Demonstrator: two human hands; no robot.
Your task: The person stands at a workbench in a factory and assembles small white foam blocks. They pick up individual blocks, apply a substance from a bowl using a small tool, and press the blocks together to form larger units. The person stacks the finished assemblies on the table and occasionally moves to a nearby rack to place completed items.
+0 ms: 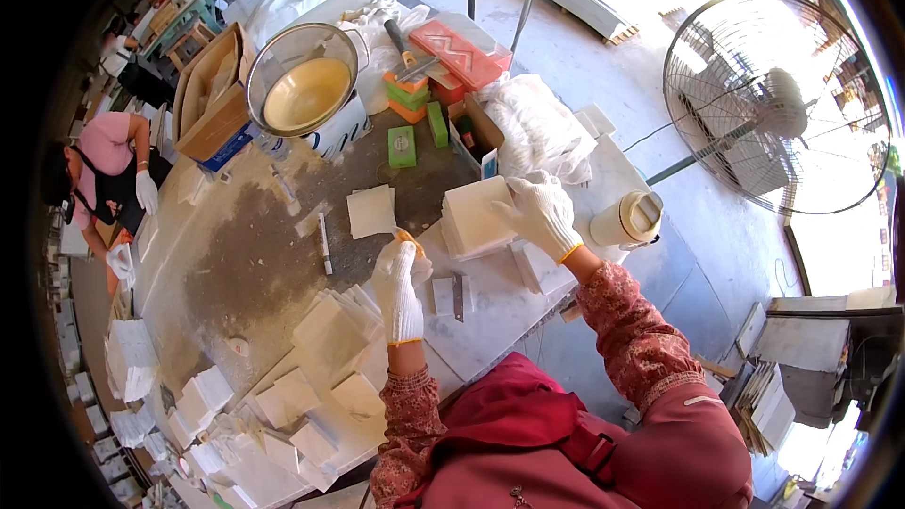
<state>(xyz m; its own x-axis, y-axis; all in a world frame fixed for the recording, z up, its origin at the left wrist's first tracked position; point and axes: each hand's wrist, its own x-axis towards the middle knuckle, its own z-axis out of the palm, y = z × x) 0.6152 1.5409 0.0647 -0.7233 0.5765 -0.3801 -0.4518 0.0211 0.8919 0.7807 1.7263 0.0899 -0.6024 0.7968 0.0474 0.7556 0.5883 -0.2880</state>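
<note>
From the head camera I look down on a stained worktable [236, 254]. My right hand [542, 212], in a white knit glove, lies on top of a stack of white square tiles [476, 217] near the table's right edge, fingers spread over its upper corner and curled round the edge, so it grips the stack. My left hand [398, 287], gloved the same, is closed around a small orange-tipped tool [407, 238] that pokes out above the fist, just left of the stack. A single white tile [370, 211] lies flat a little farther left, apart from both hands. Below my left hand, loose white tiles [320, 349] lie piled and overlapping along the near edge.

Farther back on the table I see a big metal bowl [304, 78] with a pale inside, an open cardboard box [212, 94] beside it, and orange and green blocks [407, 96]. A cream lidded jug [630, 219] stands just right of the stack. A large standing fan [778, 104] is on the floor to the right. Another person [113, 174] in a pink top and white gloves works at the far left.
</note>
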